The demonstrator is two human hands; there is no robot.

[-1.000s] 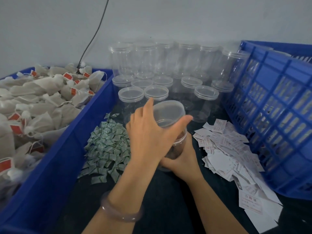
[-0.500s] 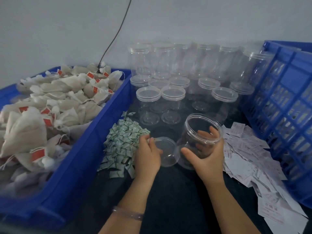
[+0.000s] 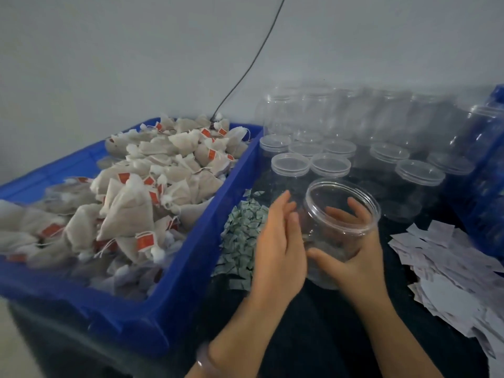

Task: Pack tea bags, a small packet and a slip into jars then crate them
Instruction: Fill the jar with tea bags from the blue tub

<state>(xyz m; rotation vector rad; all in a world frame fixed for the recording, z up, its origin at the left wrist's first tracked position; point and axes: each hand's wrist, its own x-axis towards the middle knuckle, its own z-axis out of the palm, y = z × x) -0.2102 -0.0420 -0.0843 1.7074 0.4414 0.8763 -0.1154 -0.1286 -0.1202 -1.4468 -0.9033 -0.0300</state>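
An open jar (image 3: 321, 203), clear and with nothing seen inside it, is held in the centre of the frame, just right of the small packets (image 3: 242, 233) heaped on the dark tabletop. It is gripped by the right hand (image 3: 360, 260), with the thumb curled across its near wall and the fingers seen through the plastic on the far side. The jar's long axis is tilted, so that its mouth is turned up and towards the viewer. The left hand (image 3: 278, 241) is held flat, fingers straight and close together, just beside the jar's left wall; nothing is seen in it. The tea bags (image 3: 131, 203) are piled in the blue bin (image 3: 191, 271) at the left of the frame, well apart from the jar. They are judged nearer to the left hand, while the slips (image 3: 447, 268) are spread at the lower right.
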